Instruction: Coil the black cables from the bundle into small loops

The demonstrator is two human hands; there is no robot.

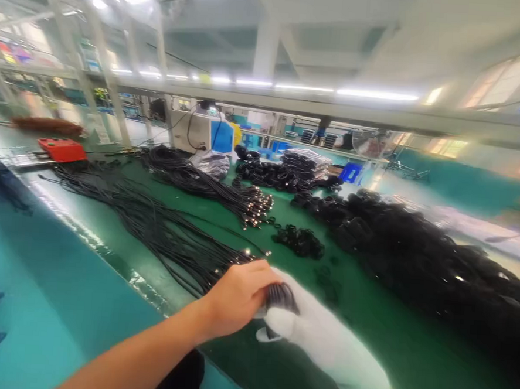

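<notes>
You're working at the near edge of the green worktop [367, 318], both hands meeting over a small bundle of black cables [282, 294]. Your bare left hand [236, 296] is closing its grip over the top of the bundle, while your white-gloved right hand [311, 327] is cupping it from below, fingers wrapped around it. It looks like you're gathering and coiling one set pulled from the long cable spread [161, 223] toward the far left. Next calls for a firm hold so the loops aren't slipping apart.
</notes>
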